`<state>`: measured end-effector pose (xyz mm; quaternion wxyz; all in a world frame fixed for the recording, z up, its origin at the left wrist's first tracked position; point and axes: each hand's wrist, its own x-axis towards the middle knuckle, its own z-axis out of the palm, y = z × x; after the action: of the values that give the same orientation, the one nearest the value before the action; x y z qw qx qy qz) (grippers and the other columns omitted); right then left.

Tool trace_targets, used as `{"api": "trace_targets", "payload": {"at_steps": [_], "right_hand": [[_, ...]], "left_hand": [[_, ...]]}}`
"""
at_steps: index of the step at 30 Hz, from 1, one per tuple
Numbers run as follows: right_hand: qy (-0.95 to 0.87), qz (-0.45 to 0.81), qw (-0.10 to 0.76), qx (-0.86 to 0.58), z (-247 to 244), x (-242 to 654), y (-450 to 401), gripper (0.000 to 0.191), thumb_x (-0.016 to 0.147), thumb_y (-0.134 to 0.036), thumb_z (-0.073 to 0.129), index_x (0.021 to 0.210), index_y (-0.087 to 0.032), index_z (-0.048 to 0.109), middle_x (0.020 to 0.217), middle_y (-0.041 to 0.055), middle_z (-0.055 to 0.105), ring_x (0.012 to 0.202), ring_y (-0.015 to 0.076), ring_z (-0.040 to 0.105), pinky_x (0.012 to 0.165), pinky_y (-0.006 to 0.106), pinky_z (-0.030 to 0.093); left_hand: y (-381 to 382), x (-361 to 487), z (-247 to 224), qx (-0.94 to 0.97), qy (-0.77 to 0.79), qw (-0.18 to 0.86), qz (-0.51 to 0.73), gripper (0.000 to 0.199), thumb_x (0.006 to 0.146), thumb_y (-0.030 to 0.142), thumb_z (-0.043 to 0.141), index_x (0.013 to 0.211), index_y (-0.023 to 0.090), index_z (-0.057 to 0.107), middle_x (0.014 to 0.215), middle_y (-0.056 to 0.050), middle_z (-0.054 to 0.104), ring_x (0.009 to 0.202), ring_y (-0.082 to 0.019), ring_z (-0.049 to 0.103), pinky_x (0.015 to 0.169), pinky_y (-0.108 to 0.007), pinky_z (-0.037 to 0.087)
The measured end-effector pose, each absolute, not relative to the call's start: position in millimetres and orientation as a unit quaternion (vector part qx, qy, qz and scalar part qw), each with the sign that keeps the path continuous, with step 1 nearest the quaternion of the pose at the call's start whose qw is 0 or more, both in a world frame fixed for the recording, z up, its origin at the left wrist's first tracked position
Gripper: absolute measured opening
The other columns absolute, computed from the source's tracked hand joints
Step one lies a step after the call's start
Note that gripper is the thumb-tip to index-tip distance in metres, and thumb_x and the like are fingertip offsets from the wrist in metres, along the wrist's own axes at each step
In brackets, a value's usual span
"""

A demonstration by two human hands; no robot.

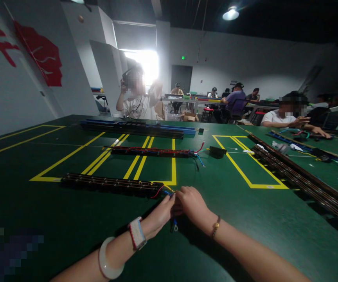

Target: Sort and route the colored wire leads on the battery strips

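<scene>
A long dark strip (110,185) with thin lines along its top lies on the green table. Red, yellow and blue wires (166,192) leave its right end. My left hand (164,210) is closed around these wires, its fingertips pressed together just past the strip's end. Against it, my right hand (191,201) is closed too, with curled fingers touching the left fingertips; what it grips is hidden behind the knuckles. A blue-sleeved ring terminal (175,225) hangs below both hands.
Beyond lies a wire bundle (154,151) with loose ends, beside a small black piece (217,151). Blue and black channels (136,128) lie at the far edge. Long dark strips (301,176) fill the right side. Yellow tape (173,164) marks the table (83,235). People sit across and rightward.
</scene>
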<state>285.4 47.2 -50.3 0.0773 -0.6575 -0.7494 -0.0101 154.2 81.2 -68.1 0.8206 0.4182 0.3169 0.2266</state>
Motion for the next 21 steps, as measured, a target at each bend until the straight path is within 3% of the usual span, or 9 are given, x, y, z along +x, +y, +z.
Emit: {"api": "trace_targets", "payload": {"at_steps": [5,9,14,18,21], "right_hand": [[-0.769,-0.025,0.059,-0.637,-51.6,262.3,38.3,0.021,0.084,-0.008,0.049,0.100,-0.010,0.063,0.094,0.0135,0.059,0.086,0.0212,0.055,0.077,0.033,0.040],[-0.757,0.054,0.117,-0.640,-48.0,258.3,29.3,0.024,0.084,-0.010,0.047,0.101,-0.011,0.063,0.096,0.0112,0.059,0.084,0.0174,0.054,0.077,0.029,0.042],[-0.763,0.152,0.172,-0.604,-29.7,277.1,26.0,0.018,0.086,-0.016,0.048,0.090,-0.016,0.065,0.088,0.0064,0.057,0.077,0.0112,0.051,0.070,0.021,0.042],[-0.719,0.120,0.206,-0.653,-23.7,291.0,27.0,0.015,0.086,-0.028,0.055,0.095,-0.019,0.064,0.090,0.0044,0.058,0.076,0.0110,0.053,0.066,0.022,0.040],[-0.697,0.105,0.179,-0.686,-25.7,295.7,27.4,0.023,0.084,-0.037,0.058,0.096,-0.018,0.061,0.087,0.0050,0.062,0.072,0.0129,0.055,0.060,0.023,0.036]], "left_hand": [[83.3,151.4,-77.5,0.380,0.310,0.834,0.252,0.029,0.095,0.038,0.039,0.103,0.013,0.053,0.101,-0.010,0.063,0.096,-0.017,0.059,0.082,-0.029,0.047],[81.7,149.6,-76.5,0.337,0.309,0.846,0.273,0.017,0.094,0.028,0.044,0.099,0.014,0.052,0.099,-0.008,0.063,0.095,-0.016,0.060,0.083,-0.027,0.047],[84.3,149.2,-81.5,0.358,0.292,0.841,0.281,0.018,0.094,0.027,0.044,0.104,0.014,0.052,0.099,-0.009,0.062,0.093,-0.016,0.060,0.083,-0.028,0.046],[85.1,148.9,-81.4,0.372,0.309,0.835,0.264,0.015,0.095,0.021,0.040,0.100,0.014,0.051,0.097,-0.009,0.062,0.087,-0.015,0.061,0.081,-0.030,0.047],[84.0,149.0,-77.1,0.372,0.299,0.840,0.260,0.016,0.097,0.021,0.036,0.098,0.014,0.050,0.095,-0.008,0.062,0.085,-0.013,0.061,0.080,-0.028,0.047]]}}
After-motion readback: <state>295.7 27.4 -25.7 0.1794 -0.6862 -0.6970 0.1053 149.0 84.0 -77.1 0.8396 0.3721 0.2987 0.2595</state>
